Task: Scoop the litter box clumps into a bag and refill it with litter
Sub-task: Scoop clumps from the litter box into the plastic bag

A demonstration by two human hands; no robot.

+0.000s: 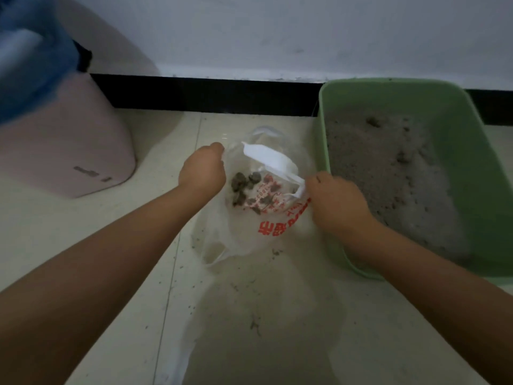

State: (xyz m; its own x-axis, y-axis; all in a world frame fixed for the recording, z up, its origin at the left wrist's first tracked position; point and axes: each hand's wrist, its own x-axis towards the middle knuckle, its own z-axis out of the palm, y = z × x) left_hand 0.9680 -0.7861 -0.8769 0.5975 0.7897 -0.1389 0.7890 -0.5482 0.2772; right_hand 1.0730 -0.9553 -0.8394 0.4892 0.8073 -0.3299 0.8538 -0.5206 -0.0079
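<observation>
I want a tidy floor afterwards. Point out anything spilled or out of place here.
Dark litter crumbs are scattered on the pale floor tiles in front of the plastic bag, more beside its base. The clumps sit inside the bag, held by both hands; the green litter box looks intact.

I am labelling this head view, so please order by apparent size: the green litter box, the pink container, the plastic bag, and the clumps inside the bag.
1. green litter box and pink container: they look alike, both cut by the frame edge, so unranked
2. plastic bag
3. clumps
</observation>
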